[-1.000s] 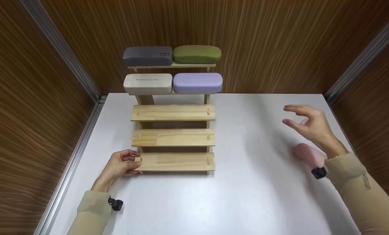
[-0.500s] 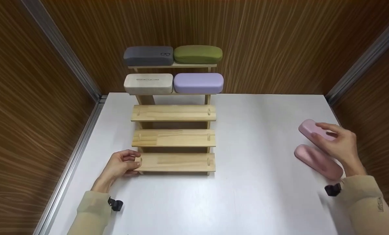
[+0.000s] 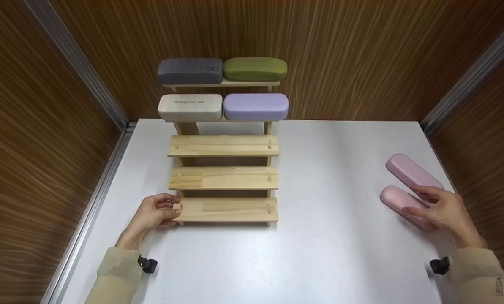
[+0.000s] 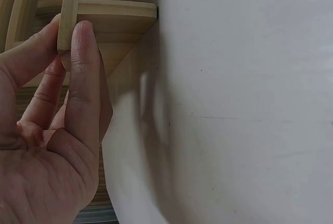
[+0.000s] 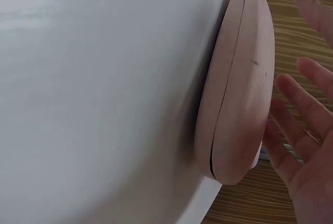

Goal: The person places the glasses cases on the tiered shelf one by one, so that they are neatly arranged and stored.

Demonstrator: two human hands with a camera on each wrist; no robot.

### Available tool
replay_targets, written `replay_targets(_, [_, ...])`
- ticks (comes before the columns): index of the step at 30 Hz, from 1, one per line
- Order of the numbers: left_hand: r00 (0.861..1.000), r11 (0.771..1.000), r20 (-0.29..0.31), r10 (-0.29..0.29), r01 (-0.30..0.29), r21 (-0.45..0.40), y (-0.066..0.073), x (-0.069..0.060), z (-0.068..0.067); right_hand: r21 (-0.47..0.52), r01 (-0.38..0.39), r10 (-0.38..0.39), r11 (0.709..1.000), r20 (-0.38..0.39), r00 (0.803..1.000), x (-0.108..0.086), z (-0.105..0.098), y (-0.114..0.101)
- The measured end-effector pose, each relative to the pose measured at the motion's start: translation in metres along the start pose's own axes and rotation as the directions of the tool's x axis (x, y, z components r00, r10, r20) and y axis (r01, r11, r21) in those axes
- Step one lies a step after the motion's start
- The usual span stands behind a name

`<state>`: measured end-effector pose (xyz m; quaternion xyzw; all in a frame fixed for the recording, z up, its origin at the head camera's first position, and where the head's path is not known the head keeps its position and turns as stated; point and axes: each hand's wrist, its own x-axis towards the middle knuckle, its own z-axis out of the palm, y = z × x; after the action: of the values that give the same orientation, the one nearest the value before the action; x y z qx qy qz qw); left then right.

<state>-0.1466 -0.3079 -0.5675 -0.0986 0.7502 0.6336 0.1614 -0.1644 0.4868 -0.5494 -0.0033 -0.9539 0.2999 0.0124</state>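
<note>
My left hand (image 3: 153, 215) pinches the left end of the bottom shelf (image 3: 230, 210) of a wooden rack; in the left wrist view, thumb and finger lie on either side of the board's end (image 4: 66, 31). At the right, my right hand (image 3: 448, 213) is over the nearer pink case (image 3: 404, 204), its thumb above that case and fingers by the farther pink case (image 3: 409, 169). In the right wrist view, the right hand (image 5: 307, 135) has its fingers spread beside a pink case (image 5: 237, 88), with a gap between thumb and case.
The rack's top shelf bears a grey case (image 3: 190, 71) and a green case (image 3: 255, 69). One level down are a cream case (image 3: 190, 107) and a lilac case (image 3: 256, 106). Wood-grain walls (image 3: 319, 59) enclose the white table (image 3: 319, 253) at the back and sides.
My right hand came down to the right, was on the farther pink case half a second ago, and has since moved nearer, over the other one. The left hand has stayed on the shelf.
</note>
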Motion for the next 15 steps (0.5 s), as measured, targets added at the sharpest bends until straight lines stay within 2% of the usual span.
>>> replay_targets(3, [1.0,1.0,0.006,-0.005,0.006,-0.001,0.0,0.0,0.0,-0.049,0.041,-0.04,0.998,0.03,0.999,0.002,0.001,0.0])
replay_targets(7, [1.0,1.0,0.012,-0.003,0.003,-0.003,0.001,0.0,0.0,-0.119,0.054,-0.039,0.991,0.123,0.992,0.005,0.0,-0.003])
replay_targets(9, [1.0,1.0,0.009,-0.001,0.001,0.002,0.002,-0.001,0.0,-0.155,0.064,-0.041,0.986,0.143,0.989,0.007,0.0,-0.004])
replay_targets(11, [1.0,1.0,0.005,0.0,0.0,0.013,0.002,-0.001,0.0,-0.173,0.085,-0.063,0.981,0.132,0.989,0.009,0.002,-0.005])
replay_targets(15, [1.0,1.0,-0.002,-0.001,0.001,0.022,0.003,-0.002,0.0,-0.188,0.131,-0.122,0.973,0.061,0.991,0.013,0.01,-0.008])
